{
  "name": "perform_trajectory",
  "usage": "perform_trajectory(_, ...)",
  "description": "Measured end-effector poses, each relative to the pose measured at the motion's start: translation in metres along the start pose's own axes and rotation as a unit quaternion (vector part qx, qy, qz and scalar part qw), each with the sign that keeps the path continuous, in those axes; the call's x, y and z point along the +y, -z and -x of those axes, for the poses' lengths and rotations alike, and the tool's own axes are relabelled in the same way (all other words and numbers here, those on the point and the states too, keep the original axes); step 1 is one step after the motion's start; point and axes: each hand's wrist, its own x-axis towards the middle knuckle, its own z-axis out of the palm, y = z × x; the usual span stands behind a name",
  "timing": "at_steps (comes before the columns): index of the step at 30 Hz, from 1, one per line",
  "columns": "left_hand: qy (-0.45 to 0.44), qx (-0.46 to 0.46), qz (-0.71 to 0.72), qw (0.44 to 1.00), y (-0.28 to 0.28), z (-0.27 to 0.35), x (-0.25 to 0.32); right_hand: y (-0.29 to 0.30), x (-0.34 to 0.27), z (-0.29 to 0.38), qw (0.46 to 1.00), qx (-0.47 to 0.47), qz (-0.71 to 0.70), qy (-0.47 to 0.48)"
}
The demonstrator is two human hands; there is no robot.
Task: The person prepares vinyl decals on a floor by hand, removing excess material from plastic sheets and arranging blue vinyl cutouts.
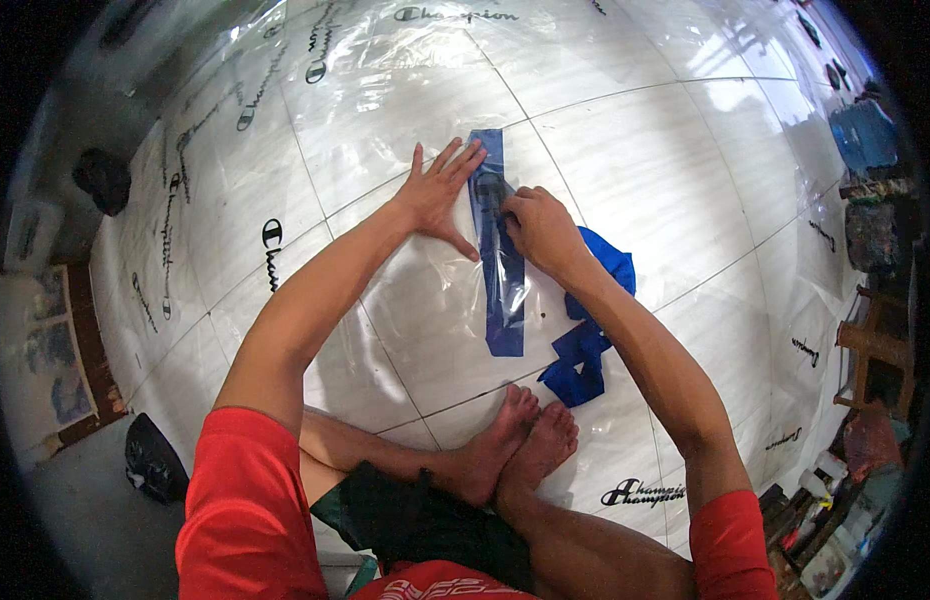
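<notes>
A long blue strip (504, 315), of a material I cannot tell, lies lengthwise before me, with shiny clear plastic sheeting (405, 300) over at least part of it. My left hand (441, 196) is pressed flat with spread fingers. Its fingertips rest on the strip's upper part and its thumb reaches the left edge lower down. At the strip's right edge, my right hand (536, 225) has curled fingers; whatever lies between the fingertips is hidden. A dark patch shows on the strip between the hands. Crumpled blue cut pieces (581, 371) lie beneath and beside my right forearm.
Tiled floor shows through the clear plastic, which bears repeated black Champion lettering (456, 14). My bare feet (536, 439) are close below the strip. Black bundles (103, 180) sit at the left. Along the right are a blue container (864, 136), a wooden frame (874, 349) and clutter.
</notes>
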Motion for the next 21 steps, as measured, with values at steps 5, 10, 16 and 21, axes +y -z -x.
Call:
perform_trajectory(5,-0.005,0.000,-0.007,1.000,0.003,-0.008,0.006,-0.036,0.017,-0.026,0.996,-0.034,0.016,0.086)
perform_trajectory(10,0.003,-0.009,-0.024,1.000,0.004,-0.003,0.003,-0.032,0.019,-0.056,0.998,0.051,0.017,0.026)
perform_trajectory(16,0.004,0.007,-0.020,1.000,-0.002,-0.005,0.002,-0.031,0.022,-0.045,0.991,-0.024,0.059,0.118)
perform_trajectory(21,-0.005,0.007,-0.013,1.000,0.001,-0.015,0.009,-0.039,0.043,-0.062,0.997,0.048,0.020,0.064)
